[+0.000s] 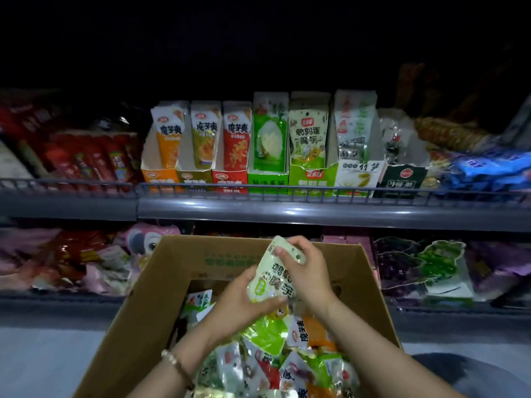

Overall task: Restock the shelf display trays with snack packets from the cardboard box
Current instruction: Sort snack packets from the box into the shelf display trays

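Above the open cardboard box [161,282] I hold a small stack of pale green snack packets [273,275] with black lettering. My left hand [244,300] grips the lower end of the stack from underneath. My right hand [301,268] curls over its top end. Loose mixed packets [273,354] fill the box below. On the shelf above stands a row of display trays [311,178], each with upright packets; the matching green tray sits right of the middle.
A grey wire rail [287,193] runs along the shelf's front edge. Red packets [92,159] lie to the left of the trays, blue packs [485,170] to the right. The lower shelf [431,268] holds more bagged goods behind the box.
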{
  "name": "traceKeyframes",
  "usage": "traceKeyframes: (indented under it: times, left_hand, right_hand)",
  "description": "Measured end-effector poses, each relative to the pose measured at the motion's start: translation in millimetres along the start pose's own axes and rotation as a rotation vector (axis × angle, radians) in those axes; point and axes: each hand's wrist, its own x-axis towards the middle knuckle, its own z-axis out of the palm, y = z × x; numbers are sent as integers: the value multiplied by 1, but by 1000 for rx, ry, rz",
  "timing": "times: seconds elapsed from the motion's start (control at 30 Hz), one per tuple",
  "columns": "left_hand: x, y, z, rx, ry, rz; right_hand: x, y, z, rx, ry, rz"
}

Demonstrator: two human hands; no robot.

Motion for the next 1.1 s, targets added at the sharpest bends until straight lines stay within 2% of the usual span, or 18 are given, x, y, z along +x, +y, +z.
traceKeyframes:
  times: [0.13, 0.3, 0.47, 0.6, 0.67, 0.93, 1.0, 1.1]
  left_hand:
    - [-15, 28, 8, -1, 55, 79]
    - [-21, 64, 5, -99, 74, 153]
    - [-14, 97, 10, -127, 17, 219]
    - [5, 122, 9, -77, 60, 261]
    - [20, 135, 8, -77, 65, 277]
    - [88, 182, 6, 89, 60, 350]
    - [112, 181, -7, 100, 149, 344]
    - [146, 168, -27, 251, 260, 307]
  right_hand:
    - [-1, -39, -18, 3, -31, -90]
    - [13, -84, -66, -141, -280, -100]
    - [30, -124, -106, 52, -406, 48]
    - [47, -153, -133, -95, -618, 25]
    - [58, -162, -142, -115, -660, 2]
    - [126, -178, -178, -103, -507, -39]
    - [146, -183, -186, -73, -419, -62]
    - [178, -189, -186, -109, -272, -128]
